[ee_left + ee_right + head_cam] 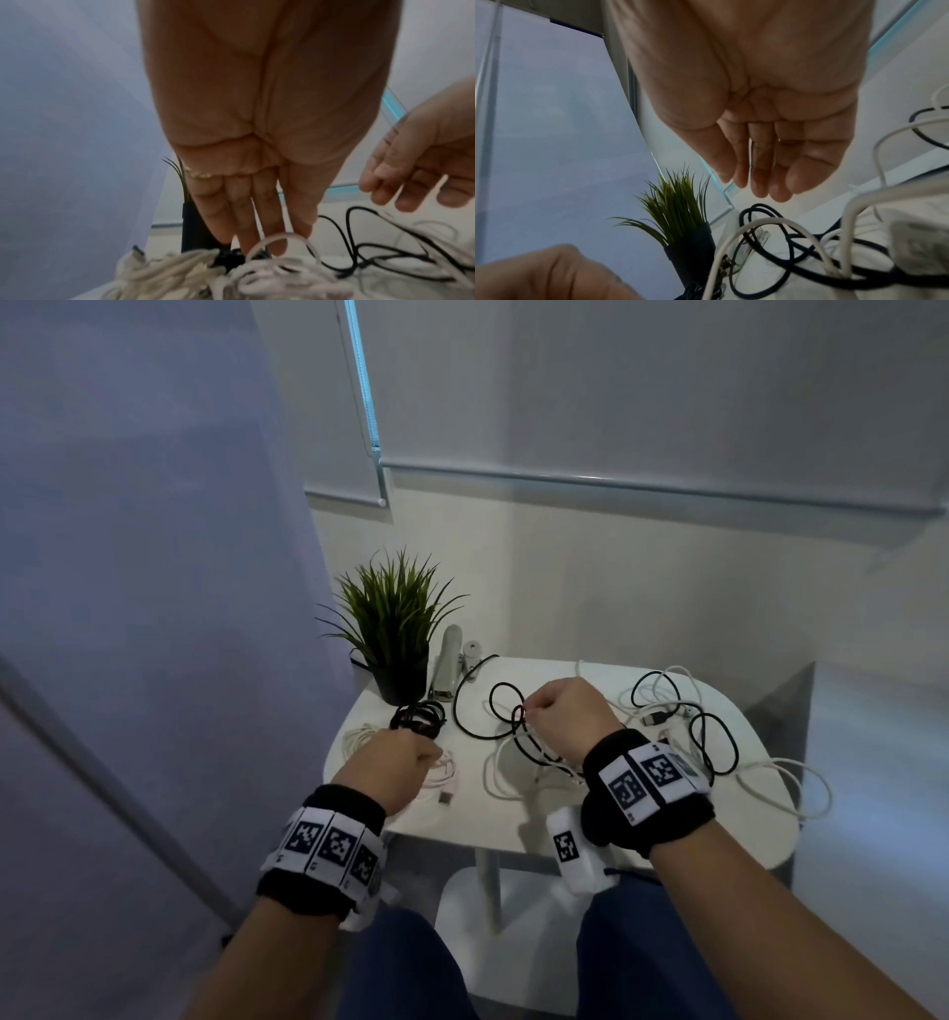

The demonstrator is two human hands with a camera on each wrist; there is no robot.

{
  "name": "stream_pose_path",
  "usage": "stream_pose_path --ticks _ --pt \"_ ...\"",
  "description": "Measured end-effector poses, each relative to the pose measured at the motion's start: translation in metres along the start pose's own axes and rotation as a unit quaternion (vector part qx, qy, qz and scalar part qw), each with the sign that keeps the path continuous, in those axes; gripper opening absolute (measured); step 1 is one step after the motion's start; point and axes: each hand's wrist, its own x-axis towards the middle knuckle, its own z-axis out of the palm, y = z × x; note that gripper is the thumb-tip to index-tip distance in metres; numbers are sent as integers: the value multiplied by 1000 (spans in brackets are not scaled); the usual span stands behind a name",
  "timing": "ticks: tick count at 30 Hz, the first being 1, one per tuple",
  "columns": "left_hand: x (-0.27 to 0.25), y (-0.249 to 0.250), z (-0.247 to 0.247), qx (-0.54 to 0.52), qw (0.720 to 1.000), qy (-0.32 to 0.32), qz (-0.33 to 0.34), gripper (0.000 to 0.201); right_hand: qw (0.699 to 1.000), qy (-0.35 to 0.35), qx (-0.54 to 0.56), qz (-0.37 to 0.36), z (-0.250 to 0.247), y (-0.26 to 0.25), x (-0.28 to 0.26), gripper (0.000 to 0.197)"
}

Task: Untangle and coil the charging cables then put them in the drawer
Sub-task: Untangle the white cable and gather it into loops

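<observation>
White table (pixel 606 819), centre frame: left hand (pixel 393 765), fingers straight, touches a white cable (pixel 279 242); right hand (pixel 567 716) (fingers loosely extended) hovers over the tangled black cable (pixel 480 711).

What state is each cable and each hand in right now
black coil: wound up, on the table by the plant pot
white coil: wound up, beside the black coil
pink cable: loosely looped under the left hand
long black cable: uncoiled, crossing white cable
left hand: fingers straight
right hand: fingers nearly straight, holding nothing
</observation>
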Motion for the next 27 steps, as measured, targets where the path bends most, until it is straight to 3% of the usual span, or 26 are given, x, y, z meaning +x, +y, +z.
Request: stream_pose_path --ticks 5,8,16,21,24,27 --pt "-2 -2 8 1 1000 -17 -12 23 999 -34 -14 -35 11 -10 -7 20" --pt "-3 -1 7 28 998 -46 -20 12 994 -86 -19 -59 27 -21 -11 20" --pt "-16 0 8 5 998 -38 43 21 964 -215 -156 -4 58 -31 -8 19" --pt "-16 -6 11 -32 998 -28 52 17 950 -204 -238 0 67 -34 -7 6" --pt "-17 -10 12 -45 997 -32 62 16 949 -214 -230 8 70 -31 -5 16" --pt "-19 -14 9 -125 991 8 52 10 961 -210 -180 19 66 -28 -4 18"
